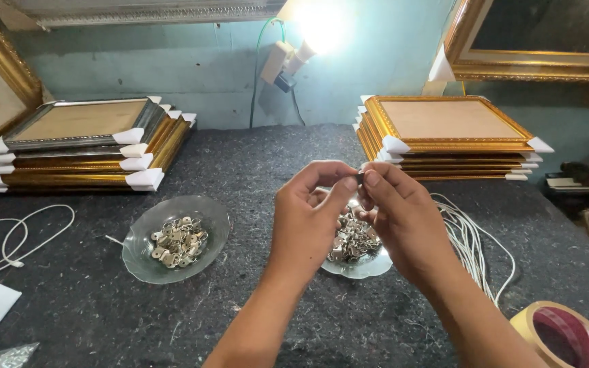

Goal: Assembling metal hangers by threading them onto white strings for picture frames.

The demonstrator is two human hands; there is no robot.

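Stacked gilt frames point(448, 133), white cord point(472, 245), tape roll point(567, 335), perhaps masking tape.

Both forearms angle up and inward; left hand point(308, 208) and right hand point(397, 211) meet fingertip to fingertip, thumbs and forefingers pinched together; other fingers curled loosely.

Bench point(253, 157) covered in dark grey felt. Laid on it: two stacks of gilt frames point(86, 146) point(448, 140), two glass dishes of metal hangers point(175, 238) point(356, 249), white cord point(468, 238), tape roll point(567, 334).
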